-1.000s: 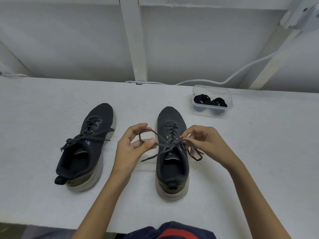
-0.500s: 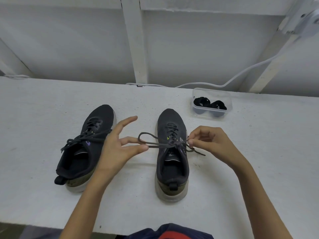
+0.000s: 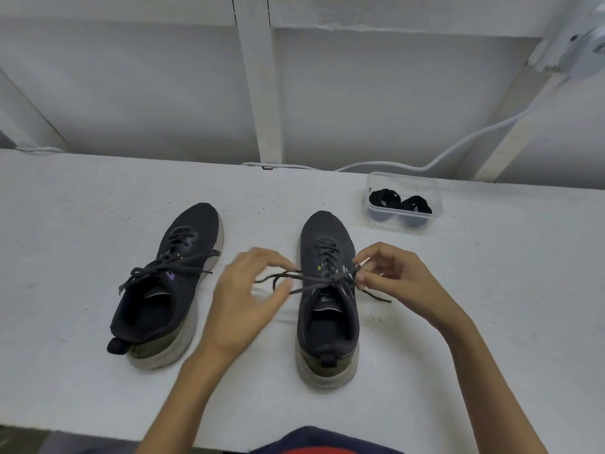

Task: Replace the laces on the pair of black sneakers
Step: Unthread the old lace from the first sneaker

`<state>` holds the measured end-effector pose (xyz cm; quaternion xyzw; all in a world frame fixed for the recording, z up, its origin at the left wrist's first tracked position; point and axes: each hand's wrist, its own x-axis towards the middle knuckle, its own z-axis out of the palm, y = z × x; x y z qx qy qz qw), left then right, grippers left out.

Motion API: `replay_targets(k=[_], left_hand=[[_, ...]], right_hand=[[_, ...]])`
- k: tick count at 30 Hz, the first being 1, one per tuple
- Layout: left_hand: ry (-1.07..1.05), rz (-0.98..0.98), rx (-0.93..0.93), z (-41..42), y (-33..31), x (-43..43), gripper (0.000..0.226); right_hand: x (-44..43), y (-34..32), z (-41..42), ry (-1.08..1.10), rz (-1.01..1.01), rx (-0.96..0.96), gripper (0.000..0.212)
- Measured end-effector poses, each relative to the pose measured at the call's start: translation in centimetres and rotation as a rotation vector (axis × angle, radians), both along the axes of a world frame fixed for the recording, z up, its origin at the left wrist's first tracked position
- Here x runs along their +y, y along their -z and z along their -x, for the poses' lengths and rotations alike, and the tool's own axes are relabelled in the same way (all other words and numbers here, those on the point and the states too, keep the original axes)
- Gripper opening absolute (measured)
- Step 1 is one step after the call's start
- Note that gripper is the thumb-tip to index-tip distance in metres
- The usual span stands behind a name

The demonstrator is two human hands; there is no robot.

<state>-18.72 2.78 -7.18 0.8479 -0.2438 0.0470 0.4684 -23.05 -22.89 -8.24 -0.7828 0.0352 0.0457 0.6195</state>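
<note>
Two black sneakers stand toes-away on the white table [image 3: 82, 208]. The left sneaker [image 3: 196, 224] has its dark lace [image 3: 170, 267] lying loose across it. Over the right sneaker [image 3: 327, 231], a dark lace [image 3: 314, 285] is stretched sideways from a knot at the tongue. My left hand [image 3: 245, 299], blurred by motion, has thumb and forefinger closed around the lace's loop left of the shoe. My right hand [image 3: 393, 280] pinches the lace just right of the knot, and one free end trails past it onto the table.
A clear plastic container [image 3: 404, 178] at the back right holds two coiled black laces [image 3: 384, 198]. A white cable [image 3: 458, 149] runs along the wall behind it. The table's near edge is close to my body.
My left hand moved right, back toward the right sneaker, and its fingers closed around the loop. My right hand stayed at the knot. The lace loops have grown smaller.
</note>
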Motion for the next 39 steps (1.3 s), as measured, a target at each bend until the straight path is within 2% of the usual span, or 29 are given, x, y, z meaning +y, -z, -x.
replay_targets(k=[4, 8, 10, 16, 17, 23, 28, 31, 33, 35, 37, 39], left_hand=[[0.117, 0.008, 0.127, 0.5, 1.1, -1.6, 0.017], [0.12, -0.059, 0.089, -0.1, 1.6, -1.5, 0.013], [0.113, -0.09, 0.07, -0.3, 1.7, -1.3, 0.012], [0.029, -0.151, -0.021, -1.1, 0.7, -0.5, 0.009], [-0.017, -0.144, -0.025, -1.6, 0.7, -0.1, 0.005], [-0.437, 0.068, 0.063, -4.6, 0.0, 4.2, 0.016], [-0.661, 0.148, 0.049, -6.2, -0.9, 5.9, 0.008], [-0.57, 0.142, 0.042, -5.9, -0.9, 4.8, 0.01], [-0.465, 0.116, -0.009, -5.0, -0.7, 3.3, 0.02], [-0.325, 0.111, -0.056, -3.4, -0.3, 1.5, 0.025], [-0.131, 0.152, 0.011, -1.2, 0.4, -0.5, 0.023], [0.062, 0.174, 0.168, 0.7, 1.2, -2.4, 0.039]], right_hand=[[0.3, 0.2, 0.4, 0.037, -0.04, 0.034, 0.025], [1.5, 1.0, 1.2, 0.057, 0.042, 0.006, 0.064], [2.9, 1.6, 1.8, 0.043, 0.069, -0.036, 0.076], [5.9, 3.9, 3.1, 0.226, -0.046, -0.166, 0.067], [6.0, 4.0, 3.2, 0.256, -0.08, -0.159, 0.069], [6.0, 4.4, 3.1, 0.266, -0.117, -0.127, 0.074], [6.1, 4.3, 3.1, 0.246, -0.088, -0.126, 0.07], [5.7, 3.9, 3.0, 0.218, -0.067, -0.123, 0.058], [5.1, 3.5, 2.7, 0.222, -0.055, -0.126, 0.041], [4.5, 3.4, 2.2, 0.227, -0.013, -0.131, 0.033], [4.1, 3.4, 1.7, 0.194, 0.045, -0.161, 0.033], [4.0, 3.5, 1.2, 0.169, 0.106, -0.211, 0.026]])
